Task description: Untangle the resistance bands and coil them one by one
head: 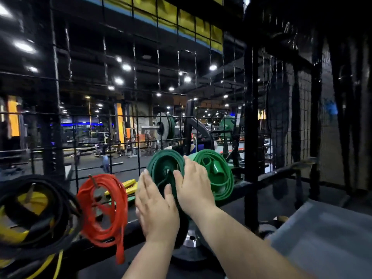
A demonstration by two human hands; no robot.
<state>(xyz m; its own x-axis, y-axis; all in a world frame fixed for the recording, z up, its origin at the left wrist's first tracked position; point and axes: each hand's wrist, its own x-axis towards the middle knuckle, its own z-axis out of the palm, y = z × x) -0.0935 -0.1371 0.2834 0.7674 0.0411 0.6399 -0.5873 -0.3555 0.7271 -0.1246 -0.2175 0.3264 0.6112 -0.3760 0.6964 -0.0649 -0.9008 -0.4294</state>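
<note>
your left hand and right hand flank the dark green rubber resistance band wound into a coil, which stands upright against the black wire grid panel straight ahead of you, its flat face turned toward you and its open middle pointing through the grid

the left hand sits at the coil's lower left rim, fingers straight and pointing up, thumb touching the lower face, gripping nothing. the right hand lies higher, on the right rim, its back toward you, in the gap between this coil and the lighter green coiled band just beside it. its thumb rests across the dark coil's face and its fingers look straight, pressing rather than clenching. i cannot tell whether the fingertips hook behind the rim

so the coil lies between your palms, up and forward of the left, just left of the right, and the right hand is the nearer one to its centre. i cannot tell whether a peg already carries it; the middle is blurred. i judge this band wound and being seated on the grid, so any letting go should come with both palms drawing straight back toward you along the coil's axis, so the loops stay stacked

the red-orange coiled band and the black and yellow coiled bands hang to the left, apart from your hands
</note>
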